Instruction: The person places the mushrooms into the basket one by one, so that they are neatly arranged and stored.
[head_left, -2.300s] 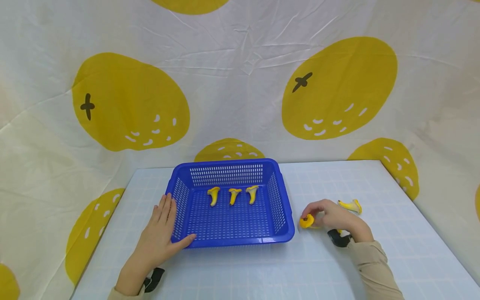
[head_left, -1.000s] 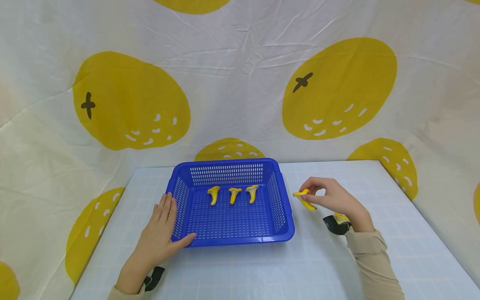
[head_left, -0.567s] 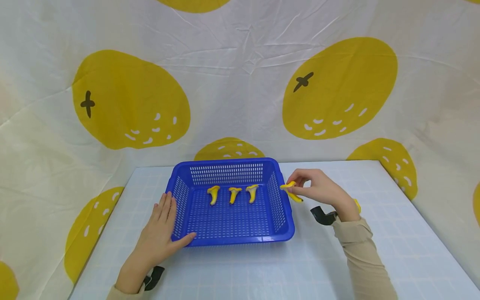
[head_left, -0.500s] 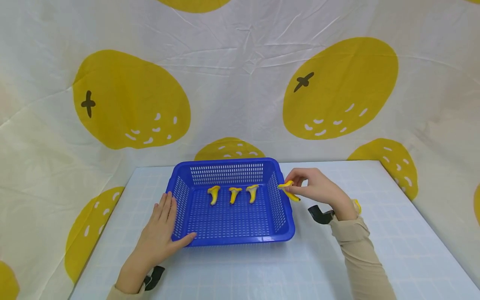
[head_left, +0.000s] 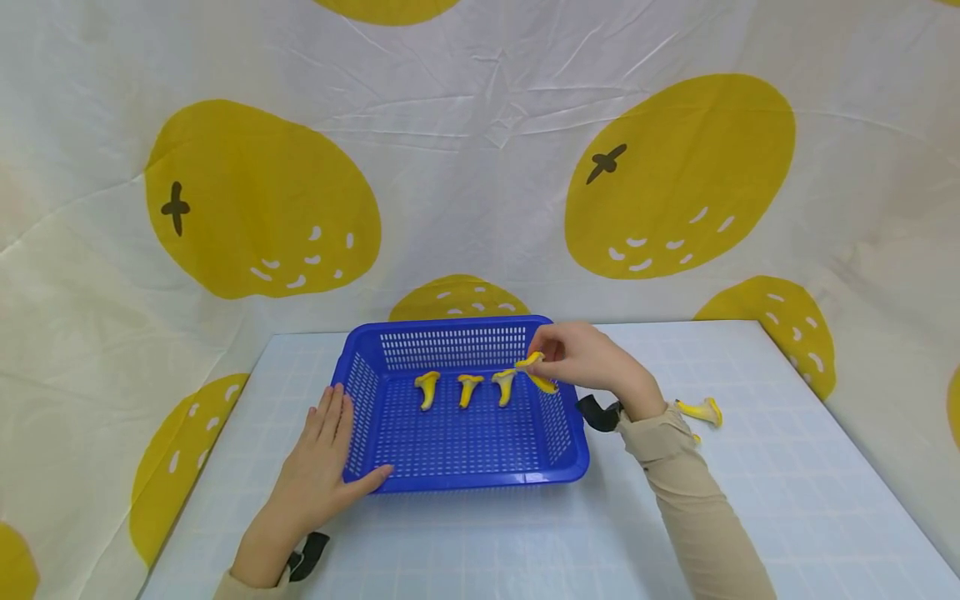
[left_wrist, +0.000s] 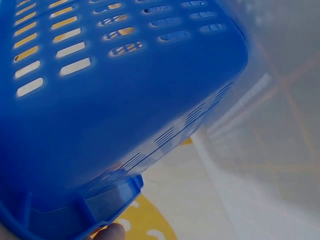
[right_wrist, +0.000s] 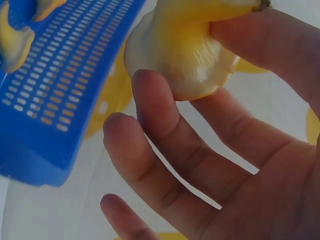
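My right hand [head_left: 581, 358] pinches a yellow chanterelle [right_wrist: 187, 55] between thumb and fingers, above the right part of the blue plastic basket [head_left: 472, 480]. In the right wrist view, its pale cap is toward the fingers and its dark-tipped stem points right. Three more chanterelles lie in a row on the basket floor: a left one [head_left: 427, 389], a middle one [head_left: 468, 390] and a right one [head_left: 504, 387], close to the held one. My left hand [head_left: 311, 467] rests with straight fingers along the basket's left rim, its thumb over the front corner.
On the table [head_left: 465, 550], right of the basket, lies another chanterelle [head_left: 701, 412]. A bit of yellow [head_left: 697, 438] beside it is mostly hidden by the right sleeve. Behind the table hangs a white cloth [head_left: 480, 208] with yellow fruit prints.
My right hand has lifted the chanterelle off the table and carried it left, over the basket's right rim. The left hand, the basket and the three chanterelles inside have stayed in place.
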